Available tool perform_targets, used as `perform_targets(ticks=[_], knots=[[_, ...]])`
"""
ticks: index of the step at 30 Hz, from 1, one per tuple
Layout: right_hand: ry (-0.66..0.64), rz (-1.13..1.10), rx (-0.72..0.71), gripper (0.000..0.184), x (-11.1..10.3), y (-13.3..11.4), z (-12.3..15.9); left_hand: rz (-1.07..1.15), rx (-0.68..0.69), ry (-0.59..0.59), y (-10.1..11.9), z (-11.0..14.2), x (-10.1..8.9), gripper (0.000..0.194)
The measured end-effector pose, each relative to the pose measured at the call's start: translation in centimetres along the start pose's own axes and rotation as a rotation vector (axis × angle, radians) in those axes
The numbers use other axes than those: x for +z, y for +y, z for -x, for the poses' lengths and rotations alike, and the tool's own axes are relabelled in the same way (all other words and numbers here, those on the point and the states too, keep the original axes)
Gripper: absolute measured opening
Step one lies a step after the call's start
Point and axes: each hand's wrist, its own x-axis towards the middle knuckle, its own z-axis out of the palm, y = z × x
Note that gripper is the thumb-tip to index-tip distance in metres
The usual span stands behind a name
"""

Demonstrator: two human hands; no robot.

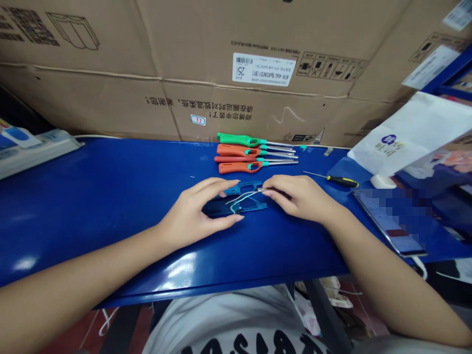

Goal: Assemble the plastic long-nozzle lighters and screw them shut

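Note:
Two blue lighter casing halves (246,188) lie on the blue table between my hands, their trigger-guard openings toward the right. My left hand (197,209) is open, thumb and fingers spread around the left end of the casing; whether the fingertips touch it I cannot tell. My right hand (295,196) pinches a small silver metal piece (260,190) at the casing's right end, most of it hidden by the fingers. From that piece, thin pale wires (241,197) run left over the casing, one bending down near my left thumb.
Several long-nosed lighters (243,152), orange-red and green, lie behind the casing. A yellow-black screwdriver (341,181), a white case (382,182) and a phone (391,226) are at right. A white paper bag (405,137) leans there too. A cardboard box (199,64) walls off the back.

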Motion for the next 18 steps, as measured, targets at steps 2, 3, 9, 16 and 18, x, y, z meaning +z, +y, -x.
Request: perform_targets(ticks=[2,3,9,16,18], knots=[[-0.017,-0.001,0.037,0.025,-0.2,0.5,0.2,-0.013,0.009,-0.036,0.0,0.0,-0.1,0.060],[-0.020,-0.006,0.052,0.025,-0.2,0.7,0.2,-0.029,0.015,-0.052,-0.1,0.0,-0.1,0.059],[-0.029,-0.045,0.066,0.025,-0.3,0.4,0.2,-0.045,-0.005,-0.048,-0.9,0.2,0.4,0.052],[-0.037,-0.052,0.074,0.024,-0.4,0.3,0.1,-0.030,0.007,-0.054,-0.9,0.3,0.4,0.047],[-0.047,-0.050,0.079,0.025,-0.4,0.1,0.0,-0.040,0.023,-0.058,-0.8,0.3,0.3,0.043]])
